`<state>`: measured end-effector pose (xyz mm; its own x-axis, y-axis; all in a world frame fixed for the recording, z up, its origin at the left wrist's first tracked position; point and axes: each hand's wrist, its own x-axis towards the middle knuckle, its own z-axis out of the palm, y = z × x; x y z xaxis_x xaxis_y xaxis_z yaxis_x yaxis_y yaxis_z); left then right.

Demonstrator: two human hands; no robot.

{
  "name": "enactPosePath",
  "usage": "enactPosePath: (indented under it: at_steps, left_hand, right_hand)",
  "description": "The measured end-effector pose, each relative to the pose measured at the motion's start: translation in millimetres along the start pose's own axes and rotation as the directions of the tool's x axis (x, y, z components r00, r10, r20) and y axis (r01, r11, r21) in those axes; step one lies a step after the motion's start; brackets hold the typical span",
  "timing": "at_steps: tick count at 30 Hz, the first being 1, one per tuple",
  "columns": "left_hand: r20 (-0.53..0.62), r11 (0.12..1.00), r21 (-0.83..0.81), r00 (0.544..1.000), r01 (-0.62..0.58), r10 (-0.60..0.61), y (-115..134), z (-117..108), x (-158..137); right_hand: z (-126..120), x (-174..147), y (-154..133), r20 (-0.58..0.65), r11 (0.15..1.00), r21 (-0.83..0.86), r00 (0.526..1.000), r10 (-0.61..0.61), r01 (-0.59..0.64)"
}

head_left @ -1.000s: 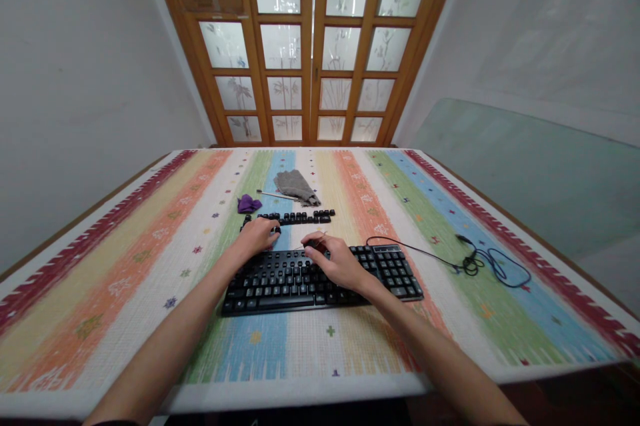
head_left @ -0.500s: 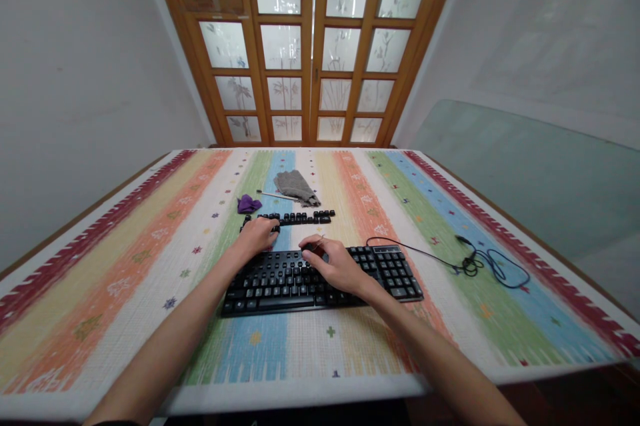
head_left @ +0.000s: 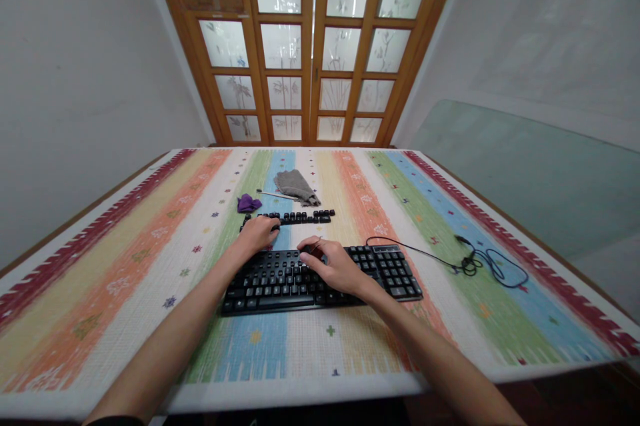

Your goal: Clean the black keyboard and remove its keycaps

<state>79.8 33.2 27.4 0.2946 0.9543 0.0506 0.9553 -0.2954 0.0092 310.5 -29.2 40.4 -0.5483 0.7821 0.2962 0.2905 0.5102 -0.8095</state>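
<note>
A black keyboard (head_left: 285, 303) lies across the tablecloth, with bare sockets in its upper left rows. My right hand (head_left: 333, 263) is closed above its middle, thumb and fingers pinched on a small dark thing, mostly hidden, that I cannot make out. A thin wire-like strand shows by the fingers. Beyond the keyboard, loose black keycaps (head_left: 299, 218) lie in rows. My left hand (head_left: 257, 234) rests at the left end of these rows, its fingertips closed around a keycap there; the fingers partly cover it.
Behind the keycaps lie a purple cloth (head_left: 249, 203), a grey cloth (head_left: 295, 185) and a thin white-handled brush (head_left: 275, 195). The keyboard's cable (head_left: 430, 253) runs right to a loose coil (head_left: 500, 266). Wooden glass-paned doors (head_left: 310, 46) stand beyond the table.
My right hand has shifted very slightly left over the keyboard, and the dark thing at its fingertips has turned a little. My left hand stays almost where it was.
</note>
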Motion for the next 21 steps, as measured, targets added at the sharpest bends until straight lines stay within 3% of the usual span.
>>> enactPosePath:
  at_steps: [7, 13, 21]
  left_hand:
    - [-0.019, 0.998, -0.004, 0.998, 0.058, -0.058, 0, -2, -4]
    - [-0.068, 0.981, -0.148, 0.989, 0.124, -0.135, 7, -10, -37]
    - [-0.268, 0.921, -0.367, 0.963, -0.132, 0.031, 26, 0, -94]
  right_hand:
    - [0, 0, -1, 0.009, 1.000, 0.006, 1.000, 0.008, -0.008]
    - [-2, 0, -2, 0.038, 0.999, -0.029, 0.999, 0.015, -0.014]
    - [5, 1, 3, 0.054, 0.998, -0.050, 0.998, 0.030, -0.027]
